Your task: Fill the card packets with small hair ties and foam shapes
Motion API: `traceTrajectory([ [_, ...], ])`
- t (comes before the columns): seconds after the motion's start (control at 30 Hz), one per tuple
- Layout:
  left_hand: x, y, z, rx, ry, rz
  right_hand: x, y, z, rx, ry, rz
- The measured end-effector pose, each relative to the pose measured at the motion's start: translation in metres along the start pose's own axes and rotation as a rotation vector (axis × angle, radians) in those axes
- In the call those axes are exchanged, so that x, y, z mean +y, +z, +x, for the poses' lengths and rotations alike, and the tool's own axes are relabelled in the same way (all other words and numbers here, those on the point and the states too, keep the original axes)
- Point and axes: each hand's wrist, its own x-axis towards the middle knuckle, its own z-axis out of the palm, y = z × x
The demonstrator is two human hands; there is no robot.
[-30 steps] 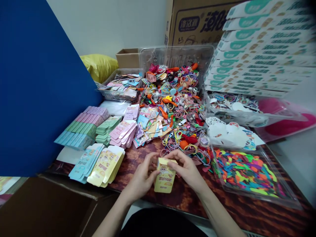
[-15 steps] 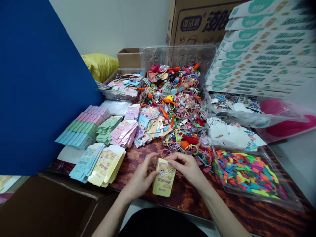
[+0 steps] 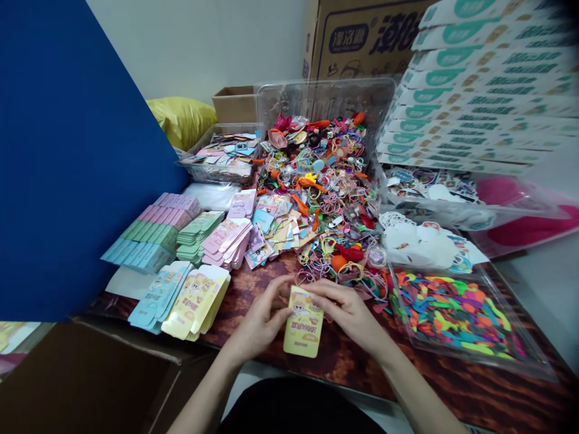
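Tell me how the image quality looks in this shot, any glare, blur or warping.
In the head view, the light is bright and even with soft shadows; the clear plastic bin shows mild glare; the stacked white-and-green printed cartons at upper right bend and blur with wide-angle distortion; the yellow printed card packet stays fairly sharp.

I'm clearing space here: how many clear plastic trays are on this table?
3: a clear plastic tray of cards back left, a clear plastic bin of hair ties back centre, a clear plastic tray of coloured balloons front right. More may be hidden.
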Motion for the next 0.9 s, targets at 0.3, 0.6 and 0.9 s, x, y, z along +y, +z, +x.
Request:
traceTrajectory([
  [0.3, 0.002, 0.0, 0.0, -0.03, 0.015, 0.099, 0.005, -0.001, -0.002, -0.013, -0.002, 0.009],
  [0.6, -0.001, -0.001, 0.0, -0.026, -0.002, 0.063, 0.006, 0.001, -0.001, -0.049, -0.005, 0.015],
  [0.9, -0.016, 0.006, 0.003, 0.149, -0.015, -0.133, 0.027, 0.019, 0.011, 0.403, 0.382, 0.777],
])
